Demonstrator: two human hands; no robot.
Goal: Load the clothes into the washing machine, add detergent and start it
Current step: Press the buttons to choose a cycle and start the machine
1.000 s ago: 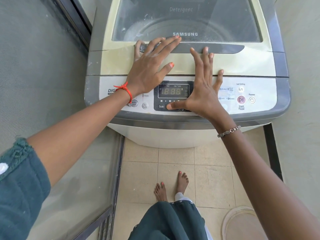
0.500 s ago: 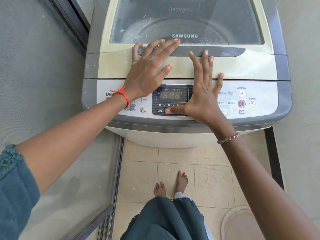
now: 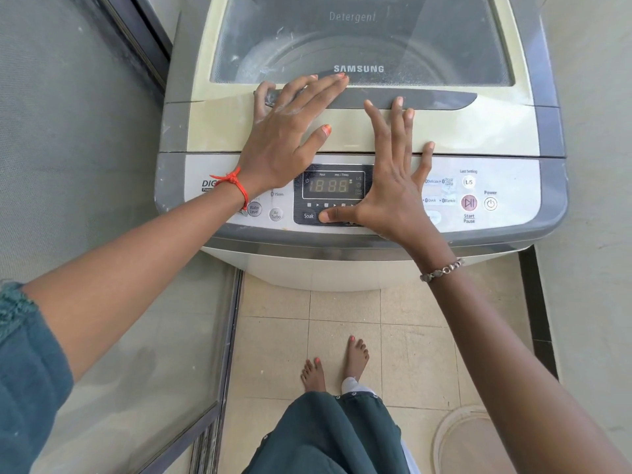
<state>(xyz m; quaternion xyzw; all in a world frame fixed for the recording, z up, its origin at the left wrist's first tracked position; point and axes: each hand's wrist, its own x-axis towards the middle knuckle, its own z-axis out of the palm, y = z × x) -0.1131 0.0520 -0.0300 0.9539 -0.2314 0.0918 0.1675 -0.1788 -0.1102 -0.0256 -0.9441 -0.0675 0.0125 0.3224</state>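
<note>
A cream and grey top-loading washing machine (image 3: 478, 128) stands in front of me with its glass lid (image 3: 427, 39) down. My left hand (image 3: 284, 138) lies flat on the lid's front edge, fingers spread over the grey handle (image 3: 427, 100). My right hand (image 3: 393, 179) rests flat across the lid's seam and the control panel (image 3: 506, 186), its thumb on the dark display block (image 3: 333, 186), which reads 18:88. Neither hand holds anything. The pink start/pause button (image 3: 469, 202) and the power button (image 3: 490, 203) sit right of my right hand. Clothes and detergent are hidden from view.
A glass sliding door with a dark frame (image 3: 219, 388) runs along the left. A plain wall (image 3: 595, 165) closes the right side. My bare feet (image 3: 335, 364) stand on beige floor tiles. A round pale basin rim (image 3: 441, 436) lies at the bottom right.
Both hands stay flat in the same spots on the lid and panel. Only the camera has shifted slightly.
</note>
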